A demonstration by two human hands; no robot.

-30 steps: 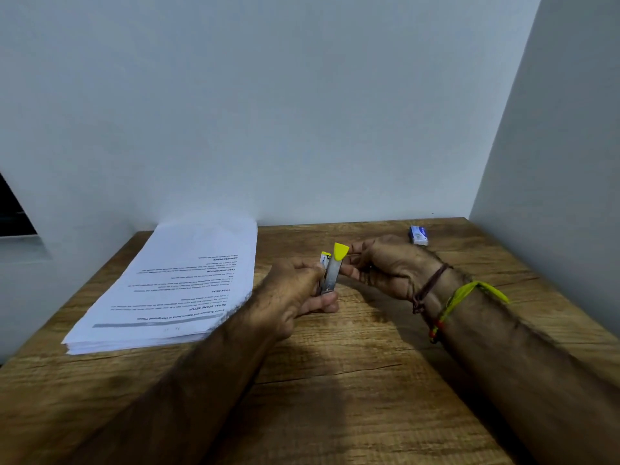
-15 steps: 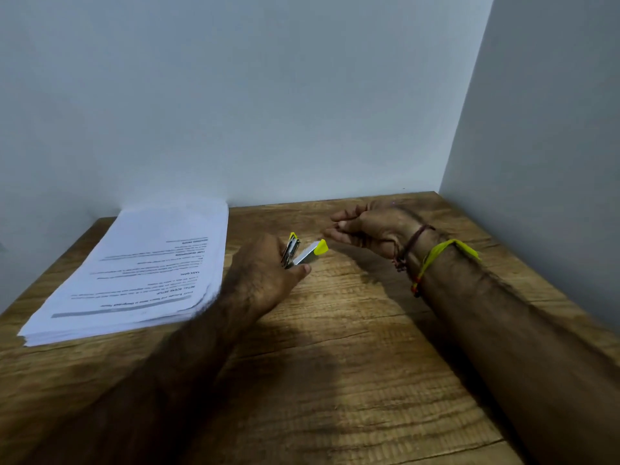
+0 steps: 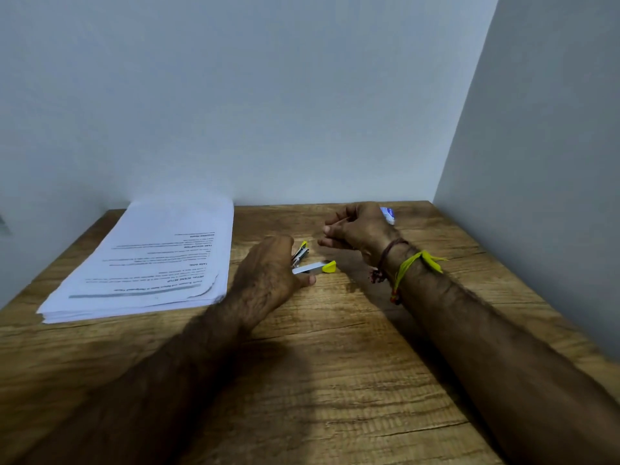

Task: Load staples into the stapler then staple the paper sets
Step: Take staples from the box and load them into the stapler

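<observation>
— Where's the stapler?

— The small silver stapler with yellow tips (image 3: 310, 263) lies swung open on the brown wood-grain table (image 3: 335, 380), its back end clasped in the left hand (image 3: 268, 273).

— And the right hand (image 3: 355, 229)?

— Hovering just right of it, fingers loosely curled, gripping nothing I can see. A small blue-and-white staple box (image 3: 388, 214) peeks out behind it, at the far edge.

— The papers?

— The thick stack of white printed sheets (image 3: 151, 256) sits far left.
</observation>
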